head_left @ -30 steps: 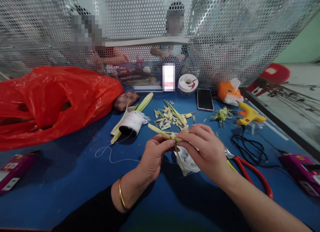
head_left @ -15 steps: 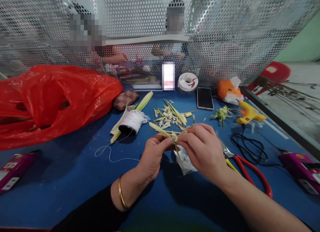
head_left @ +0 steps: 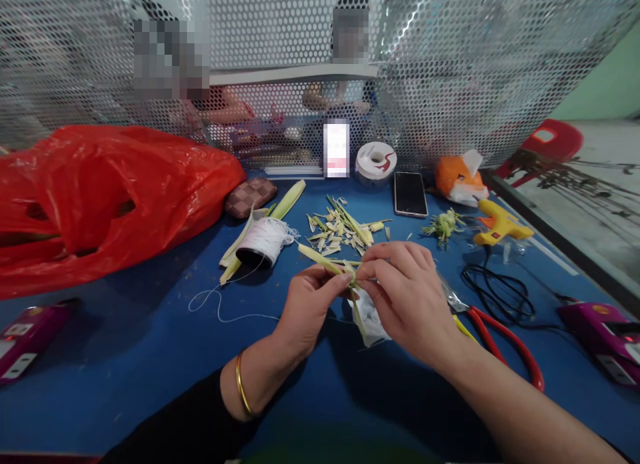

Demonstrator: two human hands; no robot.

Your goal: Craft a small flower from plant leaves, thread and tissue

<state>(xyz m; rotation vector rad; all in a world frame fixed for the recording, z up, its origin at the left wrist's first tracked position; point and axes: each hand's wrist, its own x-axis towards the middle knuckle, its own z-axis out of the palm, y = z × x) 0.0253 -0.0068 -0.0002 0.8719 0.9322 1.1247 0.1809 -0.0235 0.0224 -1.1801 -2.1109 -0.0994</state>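
Note:
Between thumb and fingers, my left hand (head_left: pixel 310 311) is closed on a pale green plant stalk (head_left: pixel 316 256). Thin strips of it stick out upward left and downward. My right hand (head_left: pixel 407 294) pinches at the stalk's near end, fingertips touching it beside my left thumb; exactly what they grip is partly hidden. Behind my hands lies a pile of cut plant pieces (head_left: pixel 345 231). A spool of white thread (head_left: pixel 265 241) rests on its side at the left, its loose thread running toward my left hand. Under my right hand is a small clear plastic bag (head_left: pixel 369 321), partly covered.
A red plastic bag (head_left: pixel 115 204) fills the left side. Right of my hands are red-handled pliers (head_left: pixel 493 337), a yellow glue gun (head_left: pixel 500 224), a black cord (head_left: pixel 500 294) and a purple power strip (head_left: pixel 600 334). A phone (head_left: pixel 410 194) and tape roll (head_left: pixel 376 161) lie near the perforated screen (head_left: pixel 280 31).
My right hand's fingers have shifted slightly at the stalk, the knuckles a little higher. My left hand stays in place with its grip. The whole view has moved slightly.

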